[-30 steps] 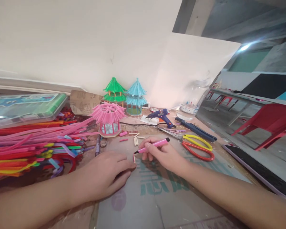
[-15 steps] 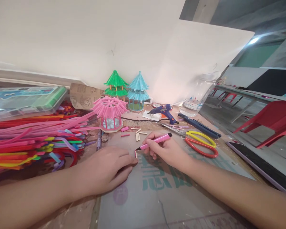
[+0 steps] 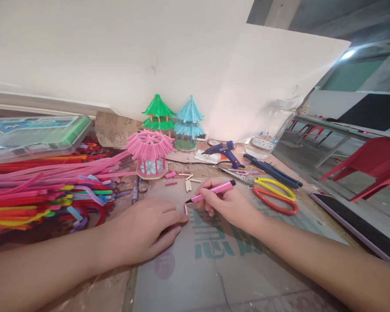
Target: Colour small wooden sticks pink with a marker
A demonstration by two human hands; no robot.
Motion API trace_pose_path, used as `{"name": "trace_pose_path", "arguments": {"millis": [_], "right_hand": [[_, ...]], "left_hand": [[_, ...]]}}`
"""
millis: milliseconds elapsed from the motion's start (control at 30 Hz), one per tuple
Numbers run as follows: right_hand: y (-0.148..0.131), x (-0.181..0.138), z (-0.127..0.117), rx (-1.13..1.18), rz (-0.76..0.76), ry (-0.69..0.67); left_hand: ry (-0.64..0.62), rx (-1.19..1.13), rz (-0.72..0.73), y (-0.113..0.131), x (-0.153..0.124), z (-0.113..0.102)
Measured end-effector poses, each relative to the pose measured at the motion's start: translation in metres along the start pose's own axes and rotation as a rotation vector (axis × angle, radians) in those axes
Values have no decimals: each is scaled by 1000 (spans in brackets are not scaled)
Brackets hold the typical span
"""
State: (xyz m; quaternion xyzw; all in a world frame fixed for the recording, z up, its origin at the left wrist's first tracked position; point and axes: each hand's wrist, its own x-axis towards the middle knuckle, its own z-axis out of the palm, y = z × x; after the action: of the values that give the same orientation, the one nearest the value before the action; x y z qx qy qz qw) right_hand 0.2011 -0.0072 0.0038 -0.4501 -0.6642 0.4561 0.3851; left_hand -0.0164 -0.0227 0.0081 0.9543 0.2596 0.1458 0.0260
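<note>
small stick (image 3: pixel 186 209), part pink: lies on grey sheet (image 3: pixel 178 281) | left hand (image 3: pixel 154 227): fingertips at its near end, pinching or pressing, cannot tell | right hand (image 3: pixel 225 203): fingers closed round pink marker (image 3: pixel 221 187), black tip at stick's far end | pale sticks (image 3: pixel 188 186) lie beyond

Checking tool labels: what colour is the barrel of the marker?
Pink; the marker shows best in the head view.

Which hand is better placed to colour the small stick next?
Probably the right hand: it holds the marker, tip at the far end of the stick. The left hand is occupied at the near end.
</note>
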Motion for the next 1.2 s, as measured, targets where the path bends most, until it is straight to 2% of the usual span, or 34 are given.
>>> {"name": "trace_pose_path", "arguments": {"millis": [333, 567, 900, 1100, 1200], "right_hand": [[-1, -1, -1, 6, 37, -59], [1, 0, 0, -5, -4, -2], [-2, -1, 0, -31, 6, 2], [-4, -2, -1, -24, 26, -61], [-4, -3, 0, -15, 13, -29]], "left_hand": [[1, 4, -2, -1, -1, 1], [2, 3, -1, 0, 0, 0], [-13, 0, -6, 0, -1, 0], [-22, 0, -7, -1, 1, 0], [-15, -3, 1, -2, 1, 1]]}}
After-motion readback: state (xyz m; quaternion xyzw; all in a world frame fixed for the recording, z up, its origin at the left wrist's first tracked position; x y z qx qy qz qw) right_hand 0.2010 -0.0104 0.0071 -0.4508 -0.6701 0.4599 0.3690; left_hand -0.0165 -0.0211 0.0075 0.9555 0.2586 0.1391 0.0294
